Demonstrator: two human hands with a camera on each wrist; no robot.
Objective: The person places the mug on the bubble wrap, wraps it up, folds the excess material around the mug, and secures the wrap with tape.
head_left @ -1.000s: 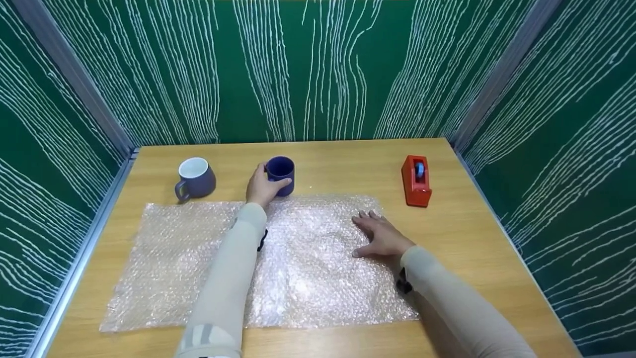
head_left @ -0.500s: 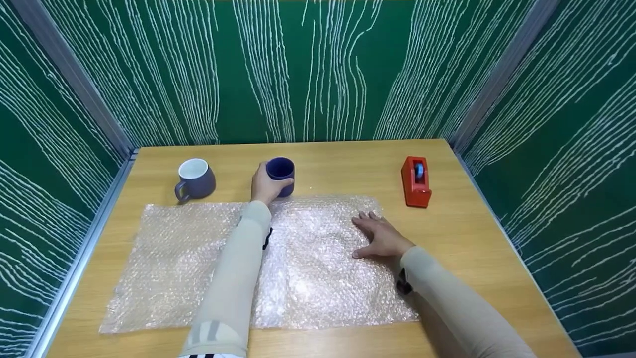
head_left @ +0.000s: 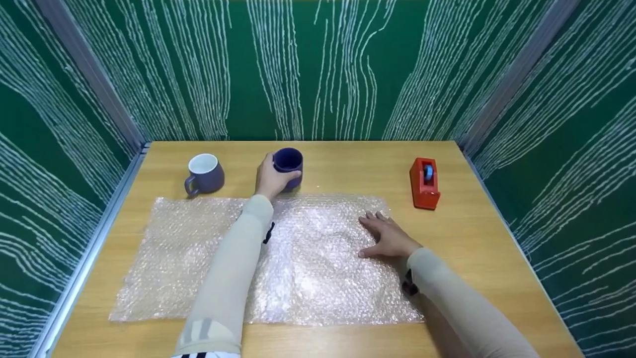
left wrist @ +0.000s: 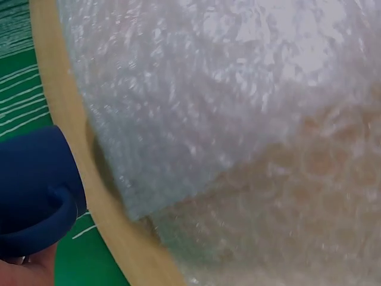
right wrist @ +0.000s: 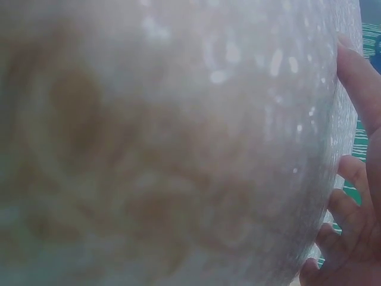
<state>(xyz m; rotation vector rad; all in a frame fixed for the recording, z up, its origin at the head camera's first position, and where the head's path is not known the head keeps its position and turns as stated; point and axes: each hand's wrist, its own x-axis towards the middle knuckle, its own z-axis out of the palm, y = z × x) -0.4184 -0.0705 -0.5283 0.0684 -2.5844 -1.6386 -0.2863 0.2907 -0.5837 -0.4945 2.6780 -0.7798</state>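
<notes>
With its fingers and thumb around the side, my left hand (head_left: 274, 178) grips a dark blue mug (head_left: 294, 182) behind the bubble wrap (head_left: 323, 298). The mug's handle shows in the left wrist view, where the mug (left wrist: 30, 167) stands out against the green wall; whether its base touches the table I cannot tell. The clear bubble wrap lies spread flat across the table. On its right part rests my right hand (head_left: 390, 239), fingers spread, and in the right wrist view the fingertips touch the wrap's surface.
A grey-blue mug (head_left: 211, 178) with a white inside stands at the back left, its handle toward the left front. At the back right is a red tape dispenser (head_left: 424, 191) with a blue roll. Green walls (head_left: 343, 74) with white lines enclose the wooden table (head_left: 348, 171).
The head view has shifted slightly, so the scene sits further right. The dark blue mug in my left hand looks a little higher in view than before. My right hand keeps its place.
</notes>
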